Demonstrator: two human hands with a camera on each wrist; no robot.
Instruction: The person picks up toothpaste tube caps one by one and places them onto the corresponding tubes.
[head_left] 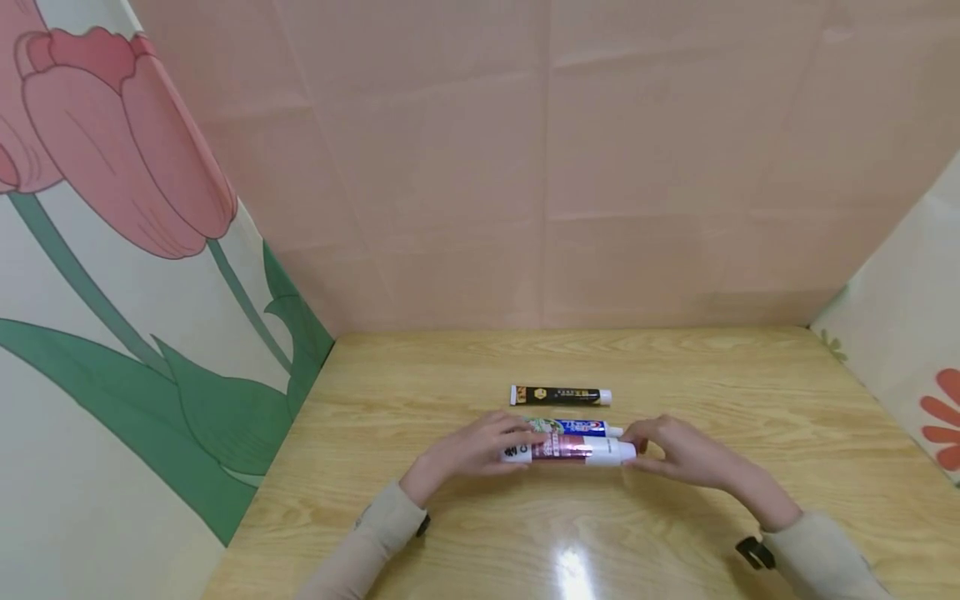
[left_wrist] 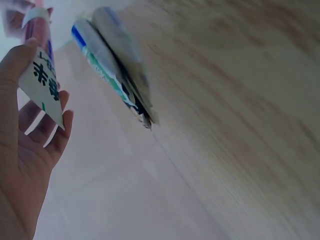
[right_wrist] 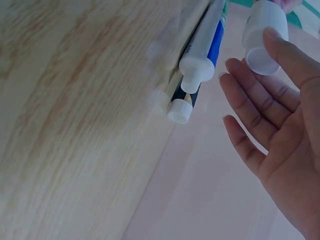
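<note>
Both hands hold a pink and white toothpaste tube (head_left: 566, 449) just above the table. My left hand (head_left: 480, 446) grips its flat white end, with the thumb on the near face in the left wrist view, where the tube's dark lettering (left_wrist: 41, 75) shows. At the other end, my right hand (head_left: 682, 452) pinches the tube by its white cap (right_wrist: 262, 61), thumb on one side and fingers behind. Just beyond it lies a blue and green toothpaste tube (head_left: 585, 427), partly hidden by the held tube and left hand. Farther back rests a black toothpaste tube (head_left: 562, 396) with a white cap.
The wood-grain table (head_left: 405, 375) meets a pink cloth backdrop (head_left: 540, 208) at the back. A tulip-printed panel (head_left: 135, 275) stands on the left and a flower-printed one (head_left: 922, 333) on the right. Light glares off the table's near part.
</note>
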